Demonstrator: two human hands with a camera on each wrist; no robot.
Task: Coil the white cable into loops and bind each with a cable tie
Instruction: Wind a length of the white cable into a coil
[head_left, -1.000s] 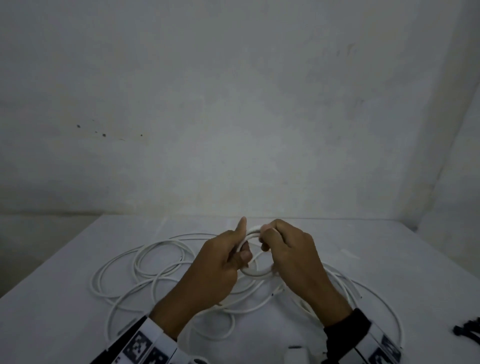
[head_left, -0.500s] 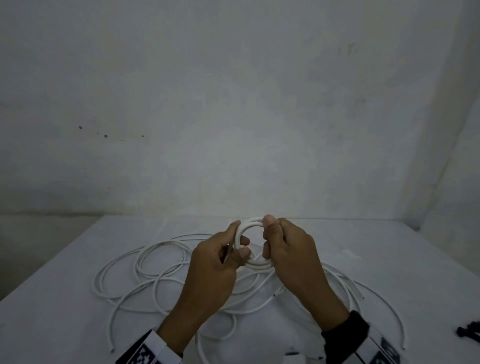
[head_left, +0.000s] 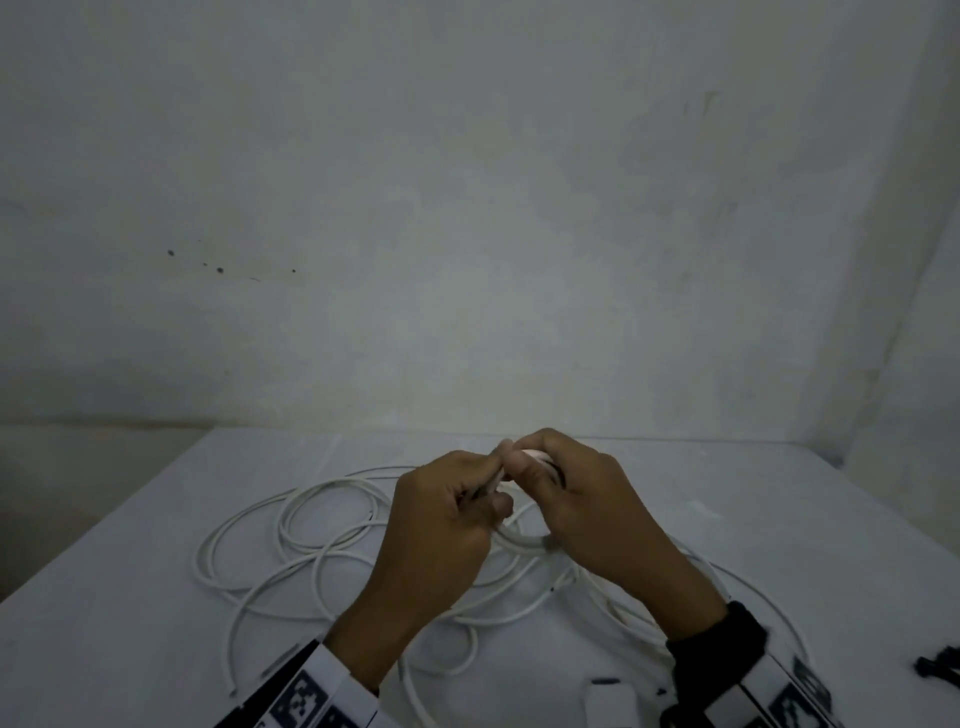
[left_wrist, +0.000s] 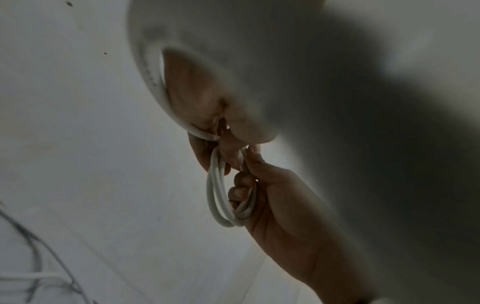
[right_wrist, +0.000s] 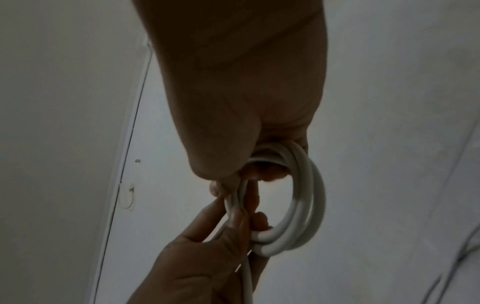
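A small coil of white cable (head_left: 524, 540) is held above the table between both hands. My right hand (head_left: 524, 462) grips the coil's top, fingers curled through the ring (right_wrist: 306, 195). My left hand (head_left: 488, 486) pinches a strand of the cable beside the right thumb, and the strand (right_wrist: 246, 273) runs down past the left palm. In the left wrist view the coil (left_wrist: 218, 197) hangs from the right hand's fingers (left_wrist: 240, 191). The rest of the white cable (head_left: 291, 525) lies in loose loops on the table.
Black cable ties (head_left: 940, 670) lie at the right edge of the white table (head_left: 130, 623). A white plug block (head_left: 610, 701) sits near the front edge between my wrists. A plain wall stands close behind the table.
The two hands have closed together over the coil, which showed as an open ring before. The left fingers have moved up to its top beside the right thumb.
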